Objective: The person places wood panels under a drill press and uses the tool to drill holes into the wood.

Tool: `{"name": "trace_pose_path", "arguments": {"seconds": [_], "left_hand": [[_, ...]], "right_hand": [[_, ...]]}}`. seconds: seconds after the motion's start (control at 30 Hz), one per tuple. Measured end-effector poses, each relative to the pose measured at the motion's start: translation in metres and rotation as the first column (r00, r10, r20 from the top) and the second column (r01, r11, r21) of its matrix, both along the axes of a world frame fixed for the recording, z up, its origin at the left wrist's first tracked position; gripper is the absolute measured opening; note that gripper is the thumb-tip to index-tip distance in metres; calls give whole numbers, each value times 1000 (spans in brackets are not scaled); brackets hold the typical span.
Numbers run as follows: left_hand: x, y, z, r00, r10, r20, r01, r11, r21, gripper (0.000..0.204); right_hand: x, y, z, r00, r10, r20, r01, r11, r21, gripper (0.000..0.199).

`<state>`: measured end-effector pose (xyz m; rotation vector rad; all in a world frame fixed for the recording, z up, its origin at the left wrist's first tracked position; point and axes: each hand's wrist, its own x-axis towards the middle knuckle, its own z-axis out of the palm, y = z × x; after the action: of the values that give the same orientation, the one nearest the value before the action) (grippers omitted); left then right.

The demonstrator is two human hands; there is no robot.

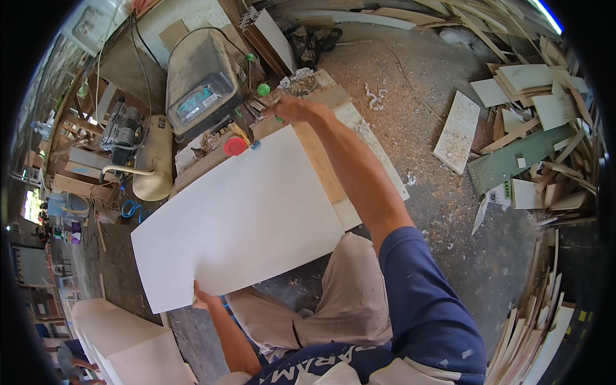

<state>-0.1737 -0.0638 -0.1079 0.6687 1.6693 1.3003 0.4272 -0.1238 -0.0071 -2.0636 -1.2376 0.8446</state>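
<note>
A large white board (244, 212) lies across the wooden work table (321, 160) and sticks out past its left side. My left hand (204, 296) is closed on the board's near edge, toward its left end; the fingers beneath are hidden. At the far side, my right hand (292, 110) wraps round a feed handle of a drill press (202, 83). One green knob (264, 90) of that machine shows just beyond the hand, and another peeks out under it. A red round piece (235, 146) stands against the board's far edge, below the machine head.
A beige tank compressor (154, 157) stands on the floor to the left. Sawdust and shavings (385, 90) cover the floor at the back right. Board offcuts (539, 135) are heaped at the right, and long strips (532, 321) stand at the lower right. A pale panel (135, 340) is at the lower left.
</note>
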Motion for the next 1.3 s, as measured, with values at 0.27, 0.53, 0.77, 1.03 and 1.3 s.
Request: {"name": "trace_pose_path", "arguments": {"seconds": [0.27, 0.53, 0.77, 1.03, 1.3], "left_hand": [[-15, 14, -4, 477, -146, -867, -96, 971, -217, 114], [148, -35, 26, -162, -506, -847, 588, 640, -495, 119], [284, -103, 38, -273, -544, -793, 654, 499, -568, 154], [289, -99, 41, -270, -574, -773, 643, 491, -588, 155], [290, -101, 52, -271, -626, -731, 622, 465, -630, 156]], "right_hand": [[-40, -20, 50, 987, -112, -114, 106, 993, -57, 65], [-41, -44, 62, 991, -86, -100, 87, 996, -1, 82], [-21, -26, 35, 999, 49, 16, -50, 992, 115, 68], [-14, -9, 40, 1000, 10, -23, -10, 1000, 3, 50], [-14, -23, 54, 999, 35, -38, -32, 997, 73, 70]]}}
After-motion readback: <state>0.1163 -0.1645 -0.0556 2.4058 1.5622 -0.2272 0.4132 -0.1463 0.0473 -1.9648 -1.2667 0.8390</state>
